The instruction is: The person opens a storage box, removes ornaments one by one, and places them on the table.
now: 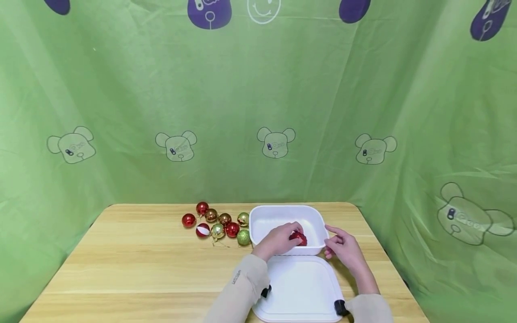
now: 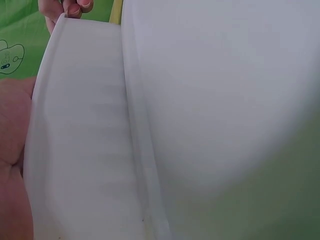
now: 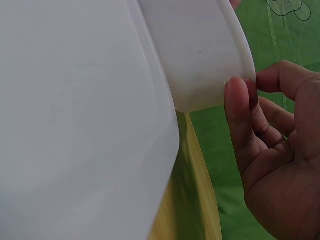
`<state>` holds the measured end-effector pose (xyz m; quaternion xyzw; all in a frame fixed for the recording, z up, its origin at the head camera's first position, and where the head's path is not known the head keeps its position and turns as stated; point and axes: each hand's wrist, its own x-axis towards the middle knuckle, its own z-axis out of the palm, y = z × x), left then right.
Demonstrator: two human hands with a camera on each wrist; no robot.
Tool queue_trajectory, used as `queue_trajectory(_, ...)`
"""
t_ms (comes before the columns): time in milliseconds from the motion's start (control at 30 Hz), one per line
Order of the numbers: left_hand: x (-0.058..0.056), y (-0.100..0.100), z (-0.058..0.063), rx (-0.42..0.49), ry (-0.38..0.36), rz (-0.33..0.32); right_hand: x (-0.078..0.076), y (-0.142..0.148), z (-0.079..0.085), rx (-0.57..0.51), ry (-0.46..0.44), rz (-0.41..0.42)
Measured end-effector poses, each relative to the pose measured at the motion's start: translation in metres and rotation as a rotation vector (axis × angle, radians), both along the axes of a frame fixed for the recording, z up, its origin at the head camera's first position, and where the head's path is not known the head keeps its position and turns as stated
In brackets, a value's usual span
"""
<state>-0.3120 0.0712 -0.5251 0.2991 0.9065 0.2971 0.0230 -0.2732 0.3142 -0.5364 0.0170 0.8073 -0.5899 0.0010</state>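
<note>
A white plastic box (image 1: 268, 220) stands at the back of the table with its top uncovered. My left hand (image 1: 278, 238) reaches over the front rim, fingers curled round a red Christmas ball (image 1: 300, 237) inside. In the left wrist view the box's front wall (image 2: 85, 125) hides that ball, and part of the left hand (image 2: 15, 155) shows past the rim. My right hand (image 1: 345, 249) grips the box's front right corner, thumb and fingers at the rim, as the right wrist view shows of the hand (image 3: 275, 145). A white lid (image 1: 300, 287) lies flat in front of the box, under both wrists.
Left of the box several Christmas balls lie grouped on the wooden table (image 1: 133, 264): red balls (image 1: 188, 220), brown-gold balls (image 1: 211, 215), a pale gold ball (image 1: 217, 230) and a green glitter ball (image 1: 243, 237). Green cloth (image 1: 226, 175) hangs behind and beside the table.
</note>
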Motion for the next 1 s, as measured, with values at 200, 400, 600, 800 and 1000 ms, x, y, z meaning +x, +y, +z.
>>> queue_trajectory(200, 0.001, -0.0006, -0.0001, -0.002, -0.001, -0.005, 0.0007, -0.0007, -0.0004, 0.015, 0.001, -0.006)
queue_trajectory(400, 0.0009, -0.0011, 0.0012, -0.023, 0.023, -0.015, -0.0002, -0.0007, -0.0016, 0.011, 0.006, -0.007)
queue_trajectory(600, 0.0001, -0.0011, 0.0009, -0.002, 0.011, -0.016, -0.0016, 0.0005, -0.0017, 0.002, 0.009, -0.006)
queue_trajectory(800, -0.0002, -0.0017, 0.0001, 0.045, 0.029, 0.003, -0.0029, 0.0011, -0.0022, -0.003, 0.008, -0.008)
queue_trajectory(1000, 0.0007, -0.0041, -0.0009, 0.115, 0.043, 0.037, -0.0019, 0.0003, -0.0017, 0.01, -0.002, -0.015)
